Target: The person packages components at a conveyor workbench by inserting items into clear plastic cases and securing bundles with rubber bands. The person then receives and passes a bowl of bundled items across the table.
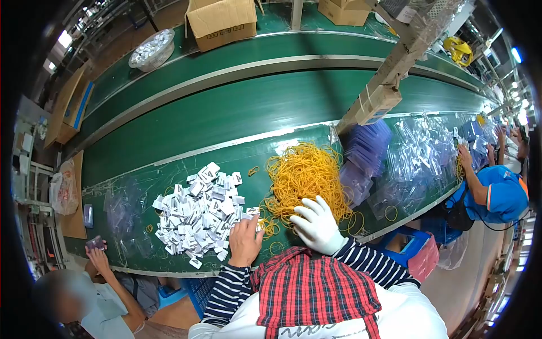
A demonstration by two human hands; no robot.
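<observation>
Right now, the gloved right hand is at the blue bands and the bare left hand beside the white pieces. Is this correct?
Wrong colour: the head view shows yellow bands, not blue, at the gloved right hand; the bare left hand is beside the white pieces.

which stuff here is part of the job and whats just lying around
Likely part of the job:
white pieces, heaped beside the bare left hand
yellow bands, piled by the gloved right hand

Apparently just lying about:
open cardboard box, beyond the green belt
yellow bundle, upper right
</observation>
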